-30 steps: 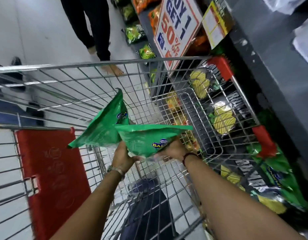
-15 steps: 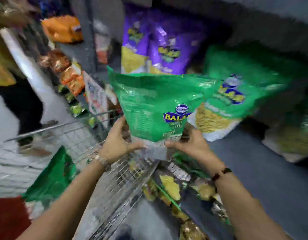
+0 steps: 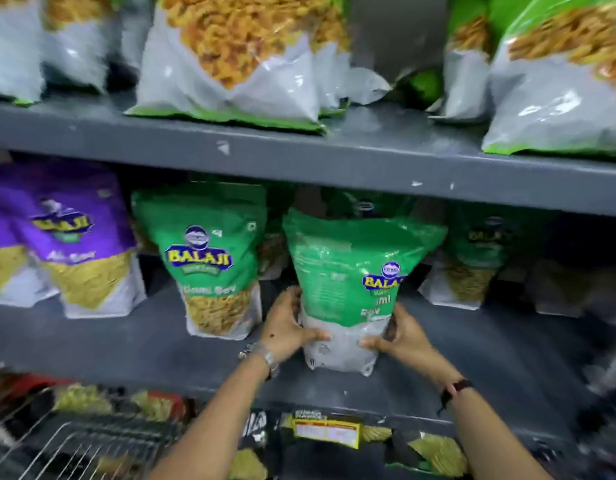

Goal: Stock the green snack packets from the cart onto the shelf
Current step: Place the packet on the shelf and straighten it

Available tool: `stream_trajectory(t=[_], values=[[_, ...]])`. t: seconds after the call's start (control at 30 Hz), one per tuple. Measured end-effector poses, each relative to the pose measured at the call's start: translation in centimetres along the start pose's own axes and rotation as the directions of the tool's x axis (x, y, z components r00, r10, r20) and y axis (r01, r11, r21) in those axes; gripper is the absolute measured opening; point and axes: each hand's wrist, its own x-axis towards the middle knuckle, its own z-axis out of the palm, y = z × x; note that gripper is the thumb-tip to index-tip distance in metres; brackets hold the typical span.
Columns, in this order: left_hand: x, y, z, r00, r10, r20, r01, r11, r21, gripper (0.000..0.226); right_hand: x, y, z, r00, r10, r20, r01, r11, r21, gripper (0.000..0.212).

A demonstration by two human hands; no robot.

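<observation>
Both hands on one green snack packet (image 3: pixel 351 271), standing upright on the grey middle shelf (image 3: pixel 126 344), bottom edge on the shelf board near the front lip. Left hand (image 3: pixel 285 323) clamps the packet's lower left side, thumb across the white bottom panel. Right hand (image 3: pixel 400 336) clamps the lower right side, thumb on the front of the same panel. The packet sits between the two palms; both hands grip only its lower part, the green upper part stands free above them and tilts slightly right.

Left wrist has a metal watch (image 3: pixel 265 358), right wrist a dark band (image 3: pixel 455 389).

Neighbours: another green packet (image 3: pixel 209 258) stands just to the left, not touching the held one. Purple packet (image 3: pixel 74 233) further left. More green packets behind and to the right, in shadow, blurred.

Upper shelf (image 3: pixel 299 157) carries clear-fronted bags (image 3: pixel 237 53) with a yellow snack.

Cart (image 3: pixel 74 448) wire rim visible bottom left, below the shelf, well apart from the hands. Contents blurred, can't tell.
</observation>
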Motion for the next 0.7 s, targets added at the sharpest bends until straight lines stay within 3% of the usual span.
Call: stream_trajectory(t=[0.17, 0.3, 0.4, 0.47, 0.53, 0.63, 0.7], values=[[2.3, -1.5, 2.7, 0.997, -0.046, -0.061, 0.046, 0.999, 0.0, 0.083, -0.5, 2.7, 0.1, 0.973, 0.044, -0.228, -0.051, 0.998, -0.024, 0.049], [1.5, -2.1, 3.7, 0.945, -0.011, -0.326, 0.019, 1.0, 0.024, 0.035, -2.4, 4.3, 1.2, 0.911, -0.08, -0.404, 0.053, 0.995, -0.079, 0.023], [-0.1, -2.6, 4.3, 0.965, -0.051, -0.258, 0.031, 0.996, -0.078, 0.02, -1.8, 5.6, 0.8, 0.901, 0.016, -0.434, -0.008, 1.0, 0.019, 0.024], [-1.3, -3.0, 4.7, 0.988, -0.024, -0.153, 0.005, 0.993, -0.119, 0.03, -0.9, 5.5, 1.4, 0.947, 0.071, -0.312, -0.04, 0.994, 0.104, 0.042], [-2.1, -3.1, 5.0, 1.0, -0.013, -0.02, 0.01, 0.992, -0.129, 0.062, -0.5, 4.9, 2.8, 0.966, 0.056, -0.252, -0.02, 0.989, 0.143, 0.046], [-1.7, -3.2, 4.9, 0.997, 0.009, 0.072, -0.014, 0.998, 0.06, 0.113, -1.4, 5.7, 4.1, 0.955, -0.013, -0.298, 0.025, 0.999, 0.037, 0.047], [-0.6, -3.4, 4.0, 0.998, 0.006, 0.068, -0.02, 0.979, 0.2, 0.117, -2.4, 6.2, 4.2, 0.941, -0.093, -0.326, 0.088, 0.996, -0.033, 0.045]])
